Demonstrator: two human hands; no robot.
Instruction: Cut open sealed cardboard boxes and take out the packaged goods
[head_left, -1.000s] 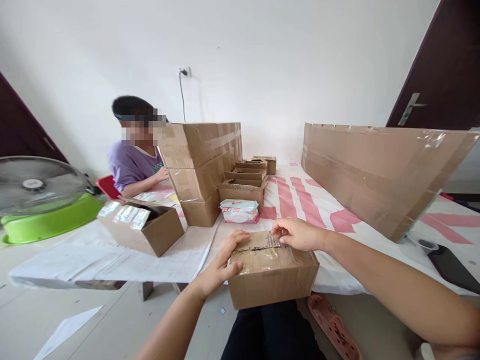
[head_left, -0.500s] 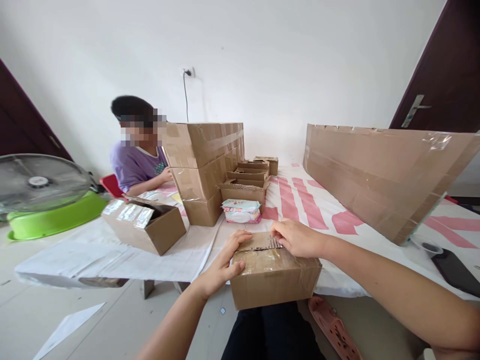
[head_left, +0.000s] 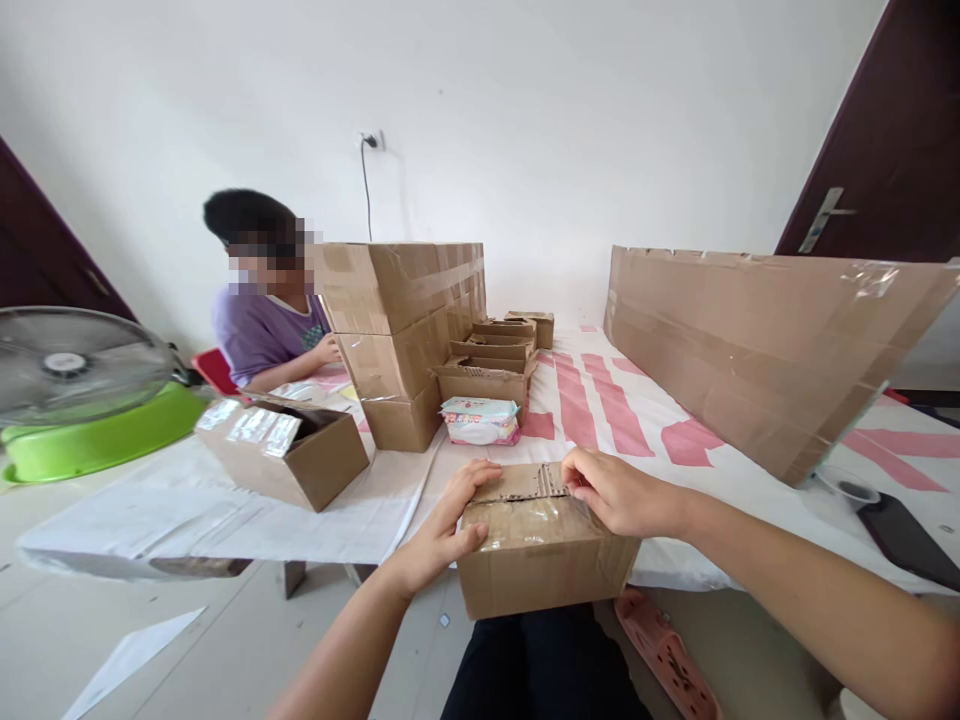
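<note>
A taped cardboard box [head_left: 547, 565] sits at the table's near edge, just above my lap. My left hand [head_left: 456, 515] holds its left side, fingers over the top and thumb on the taped near part. My right hand [head_left: 619, 490] is closed at the torn edge of the top flap [head_left: 525, 483], fingers curled against the cardboard; the fingertips are partly hidden. Behind the box lies a pack of wet wipes [head_left: 480, 421], touched by neither hand.
Stacked cardboard boxes [head_left: 405, 350] and several open boxes [head_left: 484, 385] stand beyond the wipes. An open box [head_left: 300, 455] lies left, a tall cardboard panel [head_left: 750, 350] right, near a phone [head_left: 911, 540]. A person in purple [head_left: 266, 335] sits across. A fan [head_left: 67, 365] is far left.
My right hand has slid to the right along the torn flap edge, uncovering more of it. My left hand stays on the box. The view has shifted slightly.
</note>
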